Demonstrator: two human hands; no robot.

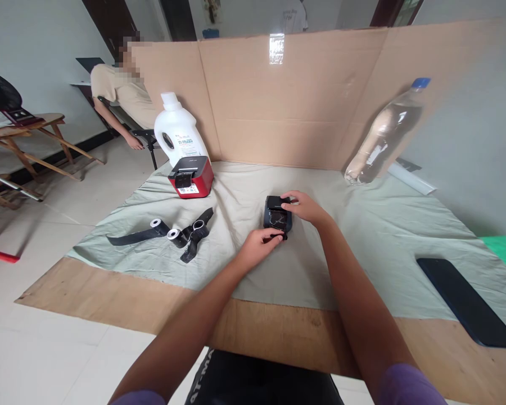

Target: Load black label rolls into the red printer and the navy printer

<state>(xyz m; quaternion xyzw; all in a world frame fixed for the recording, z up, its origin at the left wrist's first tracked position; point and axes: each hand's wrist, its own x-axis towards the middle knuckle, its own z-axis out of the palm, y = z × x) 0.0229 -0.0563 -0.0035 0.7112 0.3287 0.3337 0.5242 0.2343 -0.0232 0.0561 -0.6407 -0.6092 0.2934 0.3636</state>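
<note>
A small black box-shaped device (pixel 278 218), which looks like a portable printer, sits on the cloth in front of me. Its near part holds something dark and shiny. My left hand (pixel 259 246) pinches the near edge, thumb and fingers closed around a black piece there. On the far right corner, my right hand (pixel 306 208) grips the upper part between thumb and fingers. Several loose black rolls (pixel 177 238) with strips unrolled lie to the left. Behind them stands a red and black printer (pixel 191 177) with a black strip at its front.
A white jug (pixel 179 132) stands behind the red printer. A clear bottle with a blue cap (pixel 385 132) leans at the back right, before a cardboard screen (pixel 274 101). A dark phone (pixel 468 301) lies at the right edge. Beyond the table, a person (pixel 124 95) sits on a chair.
</note>
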